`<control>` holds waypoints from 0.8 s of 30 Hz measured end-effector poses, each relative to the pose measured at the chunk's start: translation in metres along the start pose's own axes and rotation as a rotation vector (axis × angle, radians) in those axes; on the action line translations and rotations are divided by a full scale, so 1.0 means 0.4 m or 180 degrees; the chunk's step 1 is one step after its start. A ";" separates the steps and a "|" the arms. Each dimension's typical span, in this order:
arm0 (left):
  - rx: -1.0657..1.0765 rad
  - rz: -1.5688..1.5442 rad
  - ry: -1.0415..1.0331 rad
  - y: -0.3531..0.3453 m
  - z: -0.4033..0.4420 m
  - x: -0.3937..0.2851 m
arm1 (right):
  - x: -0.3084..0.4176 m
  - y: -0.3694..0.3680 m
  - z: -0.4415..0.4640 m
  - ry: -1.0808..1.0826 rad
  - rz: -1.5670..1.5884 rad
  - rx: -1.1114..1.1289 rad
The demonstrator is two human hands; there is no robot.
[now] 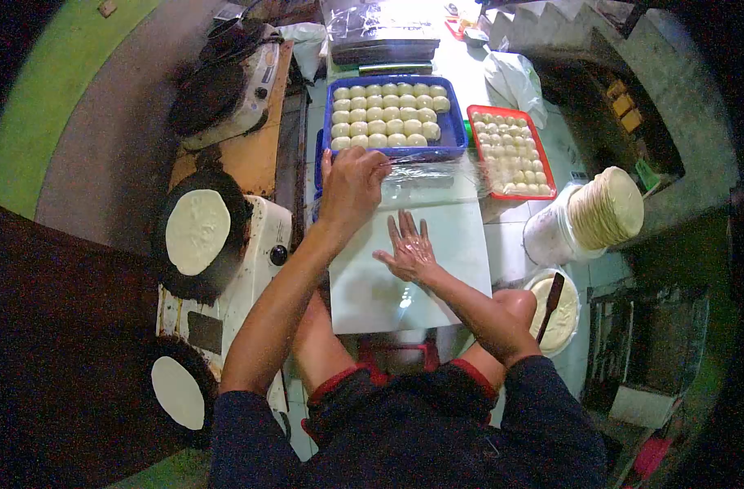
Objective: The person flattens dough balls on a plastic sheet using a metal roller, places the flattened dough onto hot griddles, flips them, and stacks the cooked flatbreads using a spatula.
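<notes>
My left hand [354, 186] is at the near edge of a blue tray [400, 152], its fingers curled and pinching a clear plastic film [425, 171]. The film stretches rightward in wrinkles toward a red tray. Rows of shiny round dough balls [386, 114] fill most of the blue tray, with a gap at its right side. My right hand [411, 251] lies with fingers spread on a smooth white board [405, 301], and its back looks wet or oily. The board is glossy and sits in front of me between my knees.
Smaller dough balls sit in the red tray [554, 175]. At left, flatbreads [198, 232] lie on dark round pans over stoves [266, 236]. A stack of thin rounds [604, 210] tops a white bucket [547, 232]; below, a dark spatula [553, 306] rests on a tub of pale batter [543, 334].
</notes>
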State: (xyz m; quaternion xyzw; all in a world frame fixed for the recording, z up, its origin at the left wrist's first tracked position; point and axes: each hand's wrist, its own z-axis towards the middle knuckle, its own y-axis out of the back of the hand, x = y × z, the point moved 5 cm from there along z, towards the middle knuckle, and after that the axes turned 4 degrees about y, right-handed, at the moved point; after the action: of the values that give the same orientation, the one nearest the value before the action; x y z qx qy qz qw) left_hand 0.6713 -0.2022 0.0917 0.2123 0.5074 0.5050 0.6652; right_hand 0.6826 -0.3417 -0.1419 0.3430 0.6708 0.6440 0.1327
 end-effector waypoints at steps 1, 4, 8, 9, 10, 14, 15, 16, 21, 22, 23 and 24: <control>0.0022 -0.0028 -0.0038 -0.003 -0.014 -0.010 | 0.016 0.002 0.001 -0.0049 -0.0011 -0.0126; 0.0029 -0.0023 -0.0083 -0.009 -0.062 -0.035 | 0.025 0.031 0.018 -0.0048 -0.0023 -0.0253; 0.0336 0.0147 -0.0207 -0.007 -0.168 -0.036 | -0.050 0.009 -0.015 0.0259 0.0060 -0.0517; 0.0414 0.0205 -0.0193 -0.003 -0.216 -0.039 | -0.120 0.026 -0.032 -0.0035 0.0526 -0.0672; 0.0503 0.0196 -0.0211 -0.023 -0.271 -0.030 | -0.216 0.035 -0.068 -0.0311 0.0988 -0.0786; 0.1086 0.0147 -0.0137 -0.185 -0.503 0.042 | -0.650 0.078 -0.104 -0.0286 -0.1079 -0.1672; 0.1360 0.0275 -0.0111 -0.247 -0.558 0.070 | -0.682 0.134 -0.083 -0.0305 -0.1481 -0.2367; 0.1373 0.0134 0.0010 -0.279 -0.596 0.075 | -0.669 0.202 -0.024 -0.0286 -0.0746 -0.2280; 0.2028 0.0063 0.0224 -0.407 -0.702 0.092 | -0.239 0.332 0.356 0.0644 0.0389 -0.1412; 0.2142 0.0160 0.0220 -0.410 -0.703 0.088 | -0.179 0.270 0.472 0.0569 0.0133 -0.1171; 0.2262 0.0263 0.0212 -0.415 -0.705 0.088 | -0.092 0.283 0.533 0.0391 0.0270 -0.0563; 0.2475 0.0304 0.0353 -0.432 -0.711 0.095 | -0.034 0.258 0.612 0.0471 0.0218 -0.0517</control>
State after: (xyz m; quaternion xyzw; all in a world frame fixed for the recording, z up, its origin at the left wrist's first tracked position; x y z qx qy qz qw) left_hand 0.4965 -0.3031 -0.1755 0.4442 0.6855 0.3162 0.4825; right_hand 0.8741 -0.1677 -0.0802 0.3053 0.6123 0.7240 0.0881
